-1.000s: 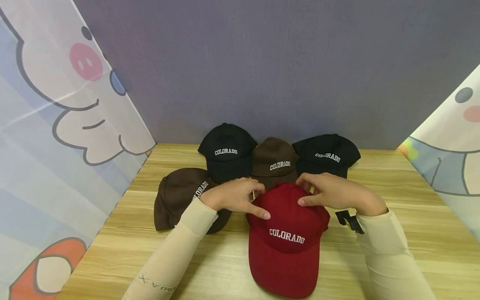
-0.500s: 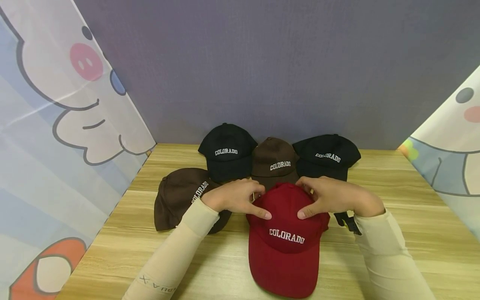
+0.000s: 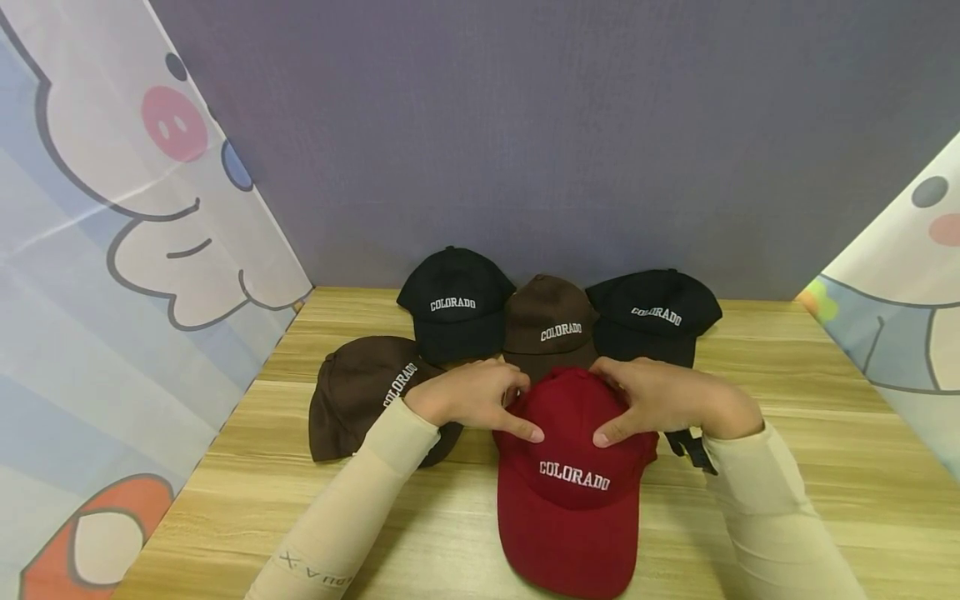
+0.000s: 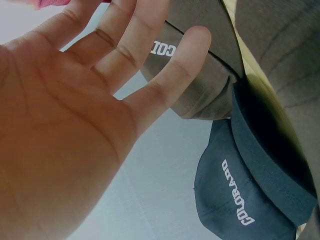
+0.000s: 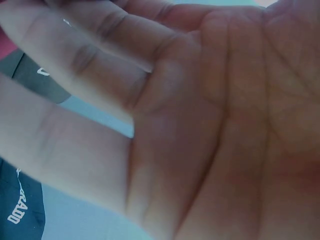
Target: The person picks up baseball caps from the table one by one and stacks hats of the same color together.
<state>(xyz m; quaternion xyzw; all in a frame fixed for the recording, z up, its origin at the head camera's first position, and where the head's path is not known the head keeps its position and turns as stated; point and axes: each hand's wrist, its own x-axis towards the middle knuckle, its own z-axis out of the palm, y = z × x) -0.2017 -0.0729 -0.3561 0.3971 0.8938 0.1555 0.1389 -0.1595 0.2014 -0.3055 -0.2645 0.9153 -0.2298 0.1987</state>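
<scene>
A red baseball cap (image 3: 573,442) with white "COLORADO" lettering lies on the wooden table in the head view, brim toward me. My left hand (image 3: 474,398) holds the left of its crown, thumb on the front and fingers toward the back. On the other side my right hand (image 3: 667,396) holds the crown the same way. The fingertips behind the crown are partly hidden. In the left wrist view the left hand's palm (image 4: 60,130) and spread, slightly bent fingers show; in the right wrist view the right hand's palm (image 5: 210,110) fills most of the picture.
Behind the red cap stand a black cap (image 3: 453,292), a brown cap (image 3: 551,308) and another black cap (image 3: 652,300), along the grey back wall (image 3: 525,142). Another brown cap (image 3: 360,392) lies by my left forearm. A small black strap-like piece (image 3: 693,450) shows beside my right wrist.
My right hand has shifted slightly left and down, its thumb sliding lower on the crown. The left hand has barely moved, and the red cap stays nearly where it was.
</scene>
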